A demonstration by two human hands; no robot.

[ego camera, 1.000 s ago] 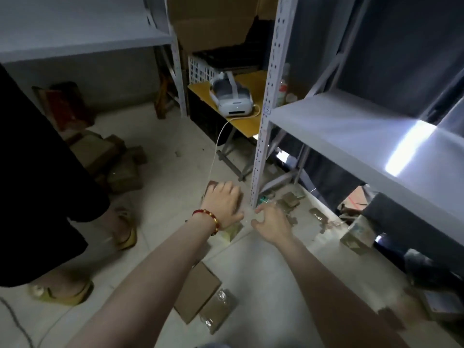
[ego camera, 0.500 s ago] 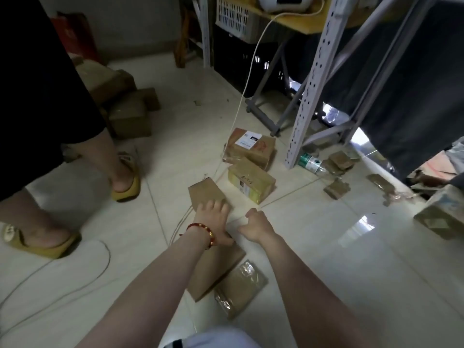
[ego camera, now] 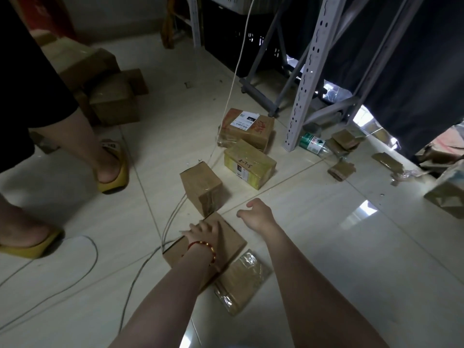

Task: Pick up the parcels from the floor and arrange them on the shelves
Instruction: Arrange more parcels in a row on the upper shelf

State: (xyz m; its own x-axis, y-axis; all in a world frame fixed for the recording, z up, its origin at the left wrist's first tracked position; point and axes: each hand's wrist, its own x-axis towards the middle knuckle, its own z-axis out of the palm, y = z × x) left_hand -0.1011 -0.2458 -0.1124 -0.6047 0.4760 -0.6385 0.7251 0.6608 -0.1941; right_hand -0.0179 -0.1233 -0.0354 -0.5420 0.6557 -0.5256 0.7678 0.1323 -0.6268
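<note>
Several parcels lie on the floor point(ego camera: 326, 259) in the head view, and none of them is lifted yet, so we judge that the picking-up step is only at its start. Our left grip point(ego camera: 203, 231) rests palm down on the flat box point(ego camera: 232, 238). Its fingers lie rather straight across the top, not clamped round any edge that we can see. Our right grip point(ego camera: 256, 214) hangs just beside the far corner of the same box, fingers loosely curled and holding nothing.

A wrapped parcel point(ego camera: 241, 280) lies touching the near side of the flat box. A small box point(ego camera: 200, 187) stands just beyond it, then a yellow box point(ego camera: 248, 164) and a labelled box point(ego camera: 247, 128) near the shelf post point(ego camera: 305, 84). A cable point(ego camera: 140, 267) runs over the floor close by the left edge of the flat box.

For the next move, we think both grips must take the flat box by opposite edges and raise it free of the cable. Only then can we turn up to the shelves, which this view does not show.
</note>
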